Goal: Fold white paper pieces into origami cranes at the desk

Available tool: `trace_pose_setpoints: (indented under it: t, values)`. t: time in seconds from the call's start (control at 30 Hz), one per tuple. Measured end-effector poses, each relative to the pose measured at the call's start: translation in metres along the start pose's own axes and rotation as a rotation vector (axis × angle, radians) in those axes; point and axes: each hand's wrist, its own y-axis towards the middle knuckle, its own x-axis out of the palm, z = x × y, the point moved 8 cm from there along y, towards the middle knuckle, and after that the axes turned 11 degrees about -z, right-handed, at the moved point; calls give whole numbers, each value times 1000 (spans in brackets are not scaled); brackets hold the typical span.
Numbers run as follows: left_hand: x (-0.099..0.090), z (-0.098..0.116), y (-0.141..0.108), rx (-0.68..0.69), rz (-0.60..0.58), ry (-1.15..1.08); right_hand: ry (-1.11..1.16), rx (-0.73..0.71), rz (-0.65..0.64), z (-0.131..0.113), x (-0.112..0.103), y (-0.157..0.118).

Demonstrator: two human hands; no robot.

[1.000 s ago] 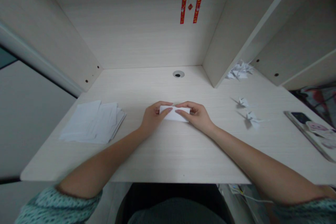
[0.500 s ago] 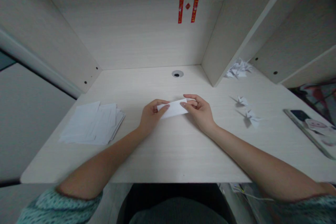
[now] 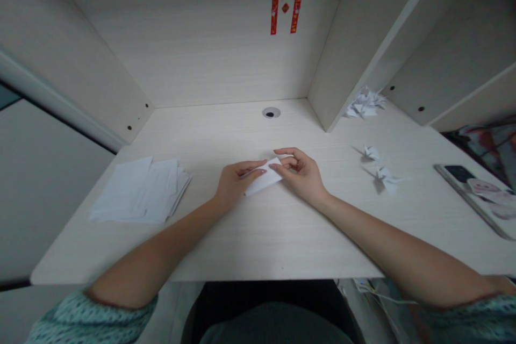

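Note:
A folded strip of white paper (image 3: 263, 180) is held between both hands over the middle of the desk, tilted up toward the right. My left hand (image 3: 237, 180) grips its left part, thumb on top and fingers behind. On the right end, my right hand (image 3: 301, 173) pinches the paper with the thumb in front; its index finger stretches out above. The fingertips behind the paper are partly hidden.
A stack of white paper sheets (image 3: 139, 191) lies on the left. To the right are two folded paper cranes (image 3: 387, 178), a heap of folded paper (image 3: 366, 103) behind the divider (image 3: 342, 75), and a phone (image 3: 479, 199). A cable hole (image 3: 271, 113) is at the back.
The paper has come slightly nearer to me and tilts more steeply. My left thumb has slid right along it, and my hands are closer together.

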Motion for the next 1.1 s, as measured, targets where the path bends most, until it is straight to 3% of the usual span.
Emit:
trace_pose_setpoints:
  t: [0.3, 0.57, 1.1]
  values:
    - [-14, 0, 0, -7, 152, -68, -50, -2, 77, -1, -6, -2]
    - [-12, 1, -1, 9, 127, -48, -188, -49, 136, -1, -10, -5]
    - [-11, -1, 0, 8, 113, -74, -131, -2, 142, -1, -11, -5]
